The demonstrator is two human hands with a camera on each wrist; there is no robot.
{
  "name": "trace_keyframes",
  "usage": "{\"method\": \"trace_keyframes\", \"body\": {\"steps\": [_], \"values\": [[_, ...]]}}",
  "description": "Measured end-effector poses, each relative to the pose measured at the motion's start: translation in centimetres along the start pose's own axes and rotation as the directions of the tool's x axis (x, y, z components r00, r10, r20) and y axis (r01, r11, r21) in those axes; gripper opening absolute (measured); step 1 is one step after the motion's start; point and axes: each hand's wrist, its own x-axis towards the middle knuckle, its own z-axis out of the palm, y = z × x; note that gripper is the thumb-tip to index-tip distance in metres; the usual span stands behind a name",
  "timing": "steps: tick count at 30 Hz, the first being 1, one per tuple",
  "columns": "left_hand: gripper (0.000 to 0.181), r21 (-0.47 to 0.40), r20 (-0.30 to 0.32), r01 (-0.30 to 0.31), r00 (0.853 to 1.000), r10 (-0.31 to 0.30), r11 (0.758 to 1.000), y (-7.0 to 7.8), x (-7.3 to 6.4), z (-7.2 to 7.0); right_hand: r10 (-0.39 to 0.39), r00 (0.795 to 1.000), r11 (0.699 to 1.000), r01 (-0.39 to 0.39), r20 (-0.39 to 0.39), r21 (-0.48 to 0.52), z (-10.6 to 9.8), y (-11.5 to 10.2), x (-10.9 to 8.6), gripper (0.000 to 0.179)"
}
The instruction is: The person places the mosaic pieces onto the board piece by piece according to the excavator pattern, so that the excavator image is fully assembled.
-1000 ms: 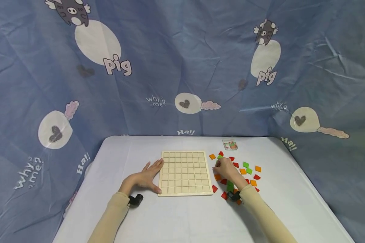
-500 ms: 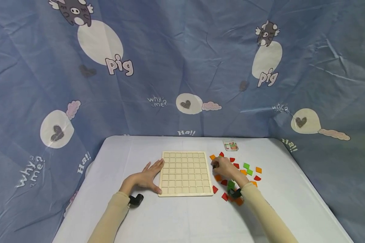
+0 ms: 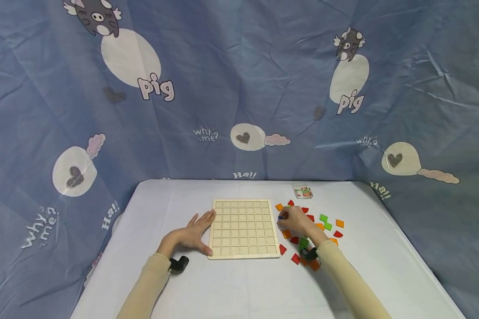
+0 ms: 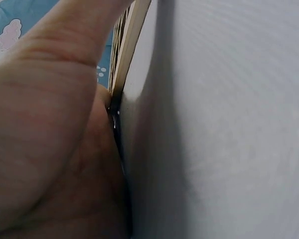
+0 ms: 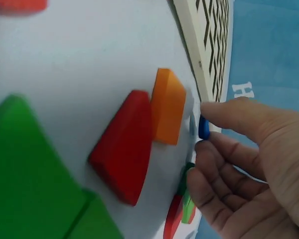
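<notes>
A pale wooden board (image 3: 243,256) with a grid of square recesses lies flat on the white table. My left hand (image 3: 189,235) has its fingers spread along the board's left edge, thumb at the near corner. Beyond the board's right edge, my right hand (image 3: 297,221) pinches a small blue piece (image 5: 204,128) between thumb and index finger; the fingers cover most of it. Below that hand in the right wrist view lie an orange tile (image 5: 168,107), a red rounded wedge (image 5: 123,149) and a large-looking green tile (image 5: 27,174) close to the camera.
Several red, orange and green tiles are scattered right of the board, among them a green tile (image 3: 323,218) and an orange tile (image 3: 339,223). A printed clear packet (image 3: 302,191) lies at the back right. Blue patterned cloth (image 3: 239,88) hangs behind the table.
My right hand has edged slightly left toward the board, and the blue piece now shows between its fingertips. The left hand and the board have stayed in place.
</notes>
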Motion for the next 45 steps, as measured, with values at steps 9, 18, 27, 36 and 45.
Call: {"method": "trace_keyframes", "body": {"steps": [9, 18, 27, 36, 45], "values": [[0.135, 0.007, -0.004, -0.009, 1.000, 0.009, 1.000, -0.1, -0.2, 0.0, -0.114, 0.993, 0.992, 0.115, -0.023, 0.048, 0.6, -1.4, 0.9, 0.017], [0.135, 0.018, -0.005, -0.013, 1.000, 0.013, 1.000, -0.3, -0.1, 0.2, -0.123, 0.992, 0.990, 0.122, 0.008, 0.073, 1.2, -1.9, 1.5, 0.014], [0.136, 0.025, 0.000, -0.004, 1.000, 0.004, 1.000, -0.3, 0.1, 0.0, -0.093, 0.995, 0.994, 0.091, 0.030, 0.065, 0.9, -2.3, 2.1, 0.016], [0.135, 0.034, 0.006, 0.009, 1.000, -0.009, 0.999, 0.2, 0.0, -0.3, -0.067, 0.996, 0.993, 0.062, 0.054, 0.097, 0.9, -2.4, 2.4, 0.019], [0.135, 0.024, 0.003, 0.011, 1.000, -0.011, 1.000, 0.0, -0.2, 0.0, -0.169, 0.986, 0.984, 0.168, 0.009, 0.055, 1.7, -2.6, 2.7, 0.009]]}}
